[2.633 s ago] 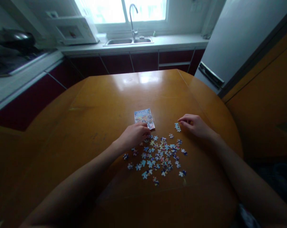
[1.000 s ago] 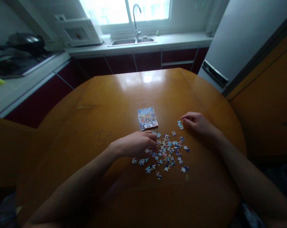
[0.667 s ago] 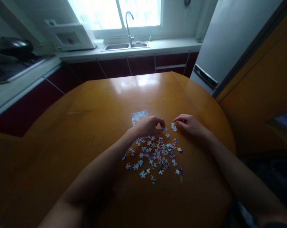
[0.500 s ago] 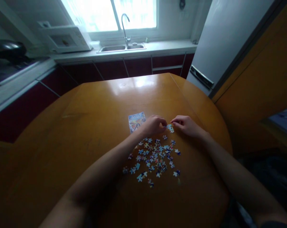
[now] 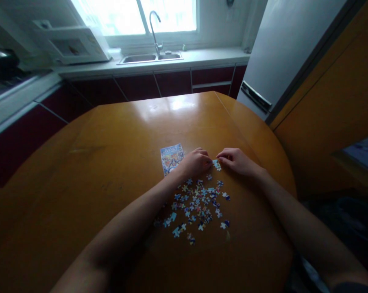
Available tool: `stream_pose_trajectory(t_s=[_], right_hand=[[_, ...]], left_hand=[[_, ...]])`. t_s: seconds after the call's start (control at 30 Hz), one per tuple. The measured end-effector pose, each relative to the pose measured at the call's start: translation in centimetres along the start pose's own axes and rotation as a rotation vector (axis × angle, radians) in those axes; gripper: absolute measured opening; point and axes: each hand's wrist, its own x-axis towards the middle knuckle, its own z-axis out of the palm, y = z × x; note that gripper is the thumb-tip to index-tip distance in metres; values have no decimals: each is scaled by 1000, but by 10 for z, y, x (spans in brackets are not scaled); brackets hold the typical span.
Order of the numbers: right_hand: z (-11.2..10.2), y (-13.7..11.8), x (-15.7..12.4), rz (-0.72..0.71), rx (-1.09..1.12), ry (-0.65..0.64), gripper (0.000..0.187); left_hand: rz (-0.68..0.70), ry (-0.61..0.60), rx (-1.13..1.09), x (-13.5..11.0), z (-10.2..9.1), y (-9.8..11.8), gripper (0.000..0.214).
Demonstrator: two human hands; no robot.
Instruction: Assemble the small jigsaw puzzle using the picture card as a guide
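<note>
Nearest me on the wooden table (image 5: 135, 156) lies a stray bit of puzzle (image 5: 191, 239), and beyond it the loose pieces (image 5: 198, 202) spread in a scattered heap, partly behind my left forearm (image 5: 138, 207). Past them the small cluster (image 5: 217, 165), seemingly joined, lies flat between my hands. My left hand (image 5: 197, 162) is curled, fingertips at the cluster's left edge; my right hand (image 5: 237, 161) has thumb and forefinger drawn together at its upper right. They are too small in view for me to tell whether either grips anything. I'd judge the step in hand to be fitting a piece to the cluster; the next move calls for lining tab to socket and pressing flat while the other side is steadied. The picture sheet (image 5: 171, 156) lies just left of my left hand, a lower corner covered; well beyond, the sink (image 5: 156, 57) sits before the window (image 5: 119, 16).
</note>
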Motion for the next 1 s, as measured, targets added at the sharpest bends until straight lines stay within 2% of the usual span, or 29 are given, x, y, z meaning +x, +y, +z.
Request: stream_pose_trajectory(t_s=[0.27, 0.67, 0.9, 1.0], right_hand=[[0, 4, -2, -42, -84, -111, 21], [4, 2, -4, 0, -79, -83, 12], [4, -1, -5, 9, -84, -85, 13], [4, -3, -4, 10, -108, -73, 13]], left_hand=[[32, -49, 72, 2, -3, 4, 25], [24, -33, 66, 1, 1, 4, 24], [61, -117, 200, 0, -13, 13, 15], [52, -124, 196, 0, -14, 15, 22]])
